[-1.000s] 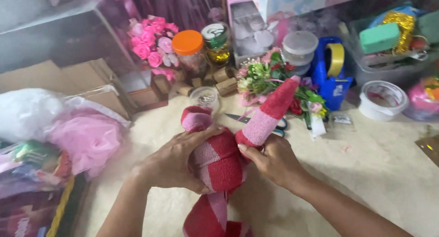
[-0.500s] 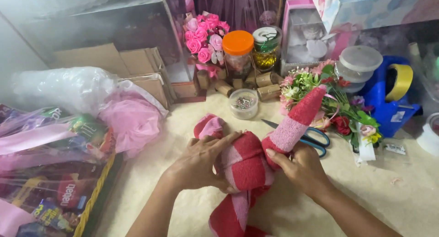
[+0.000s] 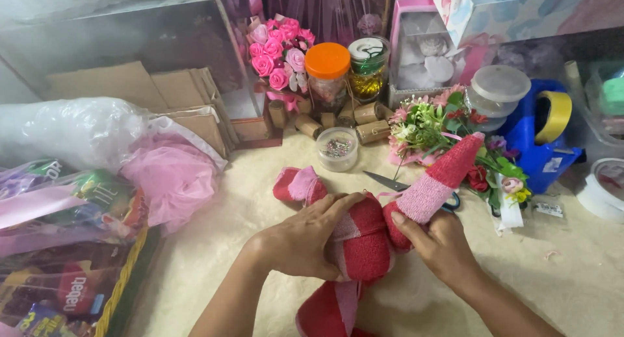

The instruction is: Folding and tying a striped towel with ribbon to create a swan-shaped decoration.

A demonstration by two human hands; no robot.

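Both hands grasp the towel [image 3: 364, 243], a red and pink striped cloth rolled and bunched into a rounded lump at the middle of the cream table [image 3: 585, 291]. Left hand [image 3: 302, 243] lies over the lump's left side, fingers curled across its top and clenched on the cloth. Right hand [image 3: 442, 246] pinches the base of a rolled limb of the same towel, which sticks up and to the right, pink below and red at the tip. Another rolled end pokes out up-left of the lump, and a third runs down from it toward the lower edge of the view. Just behind the towel lie scissors [image 3: 390, 181], partly hidden by the raised limb. Farther behind the towel stand a small clear tub [image 3: 337, 148], a jar with an orange lid [image 3: 327, 74], a pink rose bunch [image 3: 279, 51] and some corks [image 3: 312, 122]. Right of the towel sit a posy [image 3: 429, 126] and a blue tape dispenser [image 3: 536, 139]. Left of the towel are pink netting [image 3: 172, 174] and a basket [image 3: 120, 285] of snack packs.
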